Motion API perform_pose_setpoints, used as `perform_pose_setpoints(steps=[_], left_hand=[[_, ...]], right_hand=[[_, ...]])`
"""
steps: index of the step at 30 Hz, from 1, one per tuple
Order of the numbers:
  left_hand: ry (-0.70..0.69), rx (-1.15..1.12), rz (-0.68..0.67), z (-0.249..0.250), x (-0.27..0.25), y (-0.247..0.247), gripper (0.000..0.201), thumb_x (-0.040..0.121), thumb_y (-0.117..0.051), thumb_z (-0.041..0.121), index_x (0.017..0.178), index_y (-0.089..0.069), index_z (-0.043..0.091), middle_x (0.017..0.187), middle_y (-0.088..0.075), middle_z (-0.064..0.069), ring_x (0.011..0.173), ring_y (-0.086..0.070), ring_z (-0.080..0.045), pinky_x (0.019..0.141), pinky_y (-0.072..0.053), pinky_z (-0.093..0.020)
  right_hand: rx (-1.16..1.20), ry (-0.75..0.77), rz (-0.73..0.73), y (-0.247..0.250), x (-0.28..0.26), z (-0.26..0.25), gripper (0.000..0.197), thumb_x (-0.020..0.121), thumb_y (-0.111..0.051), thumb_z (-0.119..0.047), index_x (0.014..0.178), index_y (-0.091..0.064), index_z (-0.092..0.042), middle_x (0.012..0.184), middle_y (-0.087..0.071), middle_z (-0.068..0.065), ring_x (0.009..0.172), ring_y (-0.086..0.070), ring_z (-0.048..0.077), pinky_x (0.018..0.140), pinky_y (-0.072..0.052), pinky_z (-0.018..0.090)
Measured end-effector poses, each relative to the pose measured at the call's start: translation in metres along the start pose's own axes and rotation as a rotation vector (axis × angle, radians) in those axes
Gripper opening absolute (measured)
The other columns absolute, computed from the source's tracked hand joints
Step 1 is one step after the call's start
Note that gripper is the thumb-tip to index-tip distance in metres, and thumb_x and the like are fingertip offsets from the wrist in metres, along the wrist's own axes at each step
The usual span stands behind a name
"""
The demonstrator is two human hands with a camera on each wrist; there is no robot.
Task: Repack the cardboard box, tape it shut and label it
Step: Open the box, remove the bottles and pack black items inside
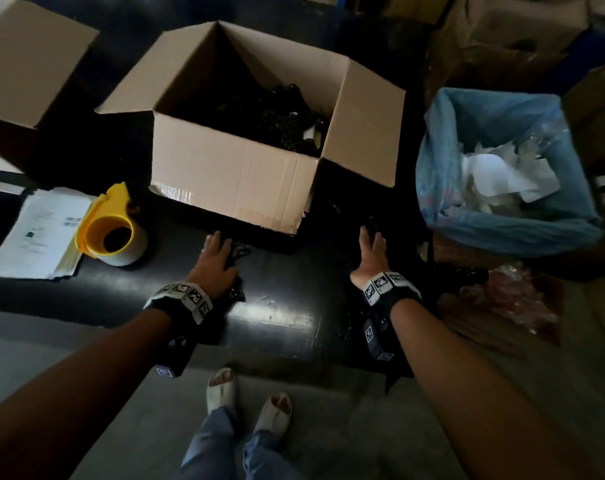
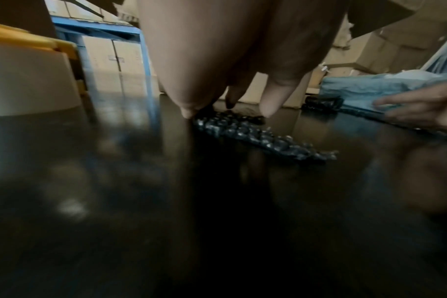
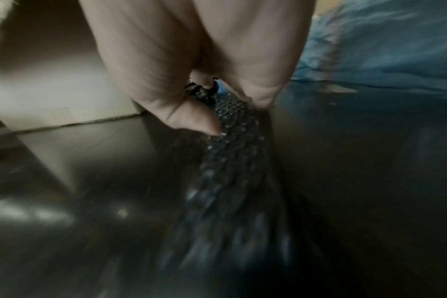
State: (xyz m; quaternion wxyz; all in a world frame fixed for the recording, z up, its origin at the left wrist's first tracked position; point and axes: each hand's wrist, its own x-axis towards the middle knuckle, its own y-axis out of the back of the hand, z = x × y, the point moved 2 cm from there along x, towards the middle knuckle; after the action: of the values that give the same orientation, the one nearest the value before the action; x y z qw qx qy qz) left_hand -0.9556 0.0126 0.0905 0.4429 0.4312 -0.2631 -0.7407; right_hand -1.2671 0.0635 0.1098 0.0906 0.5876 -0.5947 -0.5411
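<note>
An open cardboard box (image 1: 235, 174) stands on the black table (image 1: 280, 317), its flaps up and dark bubble-wrapped contents (image 1: 277, 116) inside. In front of it my left hand (image 1: 218, 245) lies on a small piece of black bubble wrap (image 2: 255, 135). Its fingertips (image 2: 189, 113) point down straight and touch the piece's far end. My right hand (image 1: 372, 240) is at the box's right corner. Here the thumb (image 3: 199, 121) and curled fingers close around a long strip of black bubble wrap (image 3: 232, 153) that trails back under the palm. A yellow tape dispenser (image 1: 112, 230) and a stack of paper labels (image 1: 41, 233) lie to the left.
A bin lined with a blue bag (image 1: 443, 188), holding white paper scraps, stands close on the right. A second cardboard box (image 1: 27, 57) sits at the back left. More cartons (image 1: 502, 36) are stacked behind. My feet (image 1: 249, 400) are on the grey floor below the table edge.
</note>
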Motion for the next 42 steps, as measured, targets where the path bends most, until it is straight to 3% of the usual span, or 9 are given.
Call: perform_pose_setpoints(steps=[3,7,12,20,25,30,33,37,42], left_hand=[[-0.172,-0.085,0.029,0.007,0.010,-0.001,0.073,0.078,-0.053,-0.005,0.145,-0.030,0.011,0.156,-0.014,-0.014,0.145,-0.010,-0.030,0.118,-0.014,-0.038],[-0.347,0.178,0.066,0.002,0.014,0.006,0.066,0.072,-0.062,0.010,0.135,-0.049,0.021,0.146,-0.038,-0.012,0.129,-0.038,-0.037,0.101,-0.038,-0.056],[-0.392,0.304,0.012,0.006,0.002,0.007,0.054,0.072,-0.057,0.024,0.125,-0.059,0.018,0.135,-0.051,-0.011,0.119,-0.046,-0.038,0.089,-0.048,-0.057],[-0.329,0.101,0.172,0.032,-0.007,-0.003,0.027,0.082,-0.064,0.004,0.107,-0.069,0.008,0.113,-0.059,-0.017,0.106,-0.054,-0.036,0.083,-0.047,-0.041],[-0.304,0.014,0.167,0.048,-0.012,-0.015,0.025,0.083,-0.060,0.007,0.105,-0.071,0.014,0.110,-0.060,-0.013,0.101,-0.058,-0.032,0.084,-0.048,-0.037],[-0.302,-0.070,0.152,0.064,-0.024,-0.021,0.034,0.081,-0.049,0.014,0.105,-0.071,0.023,0.109,-0.064,-0.005,0.097,-0.062,-0.024,0.088,-0.050,-0.033],[-0.318,-0.101,0.125,0.074,-0.028,-0.020,0.042,0.075,-0.041,0.028,0.107,-0.070,0.027,0.105,-0.066,-0.003,0.096,-0.063,-0.022,0.090,-0.050,-0.034],[-0.344,-0.153,0.150,0.088,-0.032,-0.016,0.030,0.078,-0.059,0.016,0.107,-0.067,0.014,0.099,-0.067,-0.008,0.091,-0.064,-0.025,0.085,-0.050,-0.034],[-0.388,-0.255,0.266,0.107,-0.038,0.010,0.019,0.078,-0.070,0.006,0.097,-0.066,0.007,0.085,-0.068,-0.008,0.073,-0.058,-0.016,0.068,-0.034,-0.005]], right_hand=[[-0.056,0.080,0.046,0.013,0.022,-0.015,0.108,0.074,-0.050,0.015,0.149,0.010,-0.036,0.155,0.030,0.002,0.145,0.022,0.022,0.115,-0.028,0.042],[-0.199,0.152,0.023,0.033,0.047,-0.037,0.110,0.074,-0.055,0.009,0.148,0.011,-0.041,0.152,0.036,0.000,0.145,0.022,0.025,0.105,-0.041,0.034],[-0.512,0.153,-0.251,0.031,0.062,-0.039,0.106,0.076,-0.059,-0.009,0.144,0.011,-0.049,0.159,0.017,0.003,0.148,0.004,0.033,0.117,-0.021,0.049],[-0.589,0.199,-0.214,0.022,0.034,-0.007,0.103,0.079,-0.057,0.004,0.147,0.002,-0.045,0.160,0.012,-0.007,0.148,0.009,0.026,0.112,-0.014,0.065],[-0.480,0.358,0.056,0.016,0.029,0.002,0.075,0.081,-0.054,0.009,0.146,-0.034,-0.024,0.150,-0.031,0.012,0.137,-0.031,0.036,0.109,-0.037,0.045],[-0.356,0.384,0.239,0.014,0.021,0.008,0.042,0.086,-0.047,0.011,0.117,-0.067,-0.008,0.121,-0.060,0.019,0.112,-0.057,0.036,0.095,-0.048,0.039],[-0.302,0.344,0.205,0.017,0.017,0.007,0.037,0.086,-0.048,0.011,0.106,-0.073,-0.009,0.114,-0.066,0.017,0.105,-0.062,0.034,0.091,-0.051,0.035],[-0.140,0.305,0.218,0.028,0.005,0.004,0.026,0.085,-0.058,0.005,0.090,-0.077,-0.012,0.104,-0.072,0.009,0.098,-0.067,0.026,0.087,-0.050,0.022],[0.053,0.345,0.231,0.066,-0.022,-0.021,0.023,0.079,-0.062,0.000,0.082,-0.078,-0.017,0.091,-0.075,0.002,0.083,-0.068,0.014,0.064,-0.038,-0.001]])
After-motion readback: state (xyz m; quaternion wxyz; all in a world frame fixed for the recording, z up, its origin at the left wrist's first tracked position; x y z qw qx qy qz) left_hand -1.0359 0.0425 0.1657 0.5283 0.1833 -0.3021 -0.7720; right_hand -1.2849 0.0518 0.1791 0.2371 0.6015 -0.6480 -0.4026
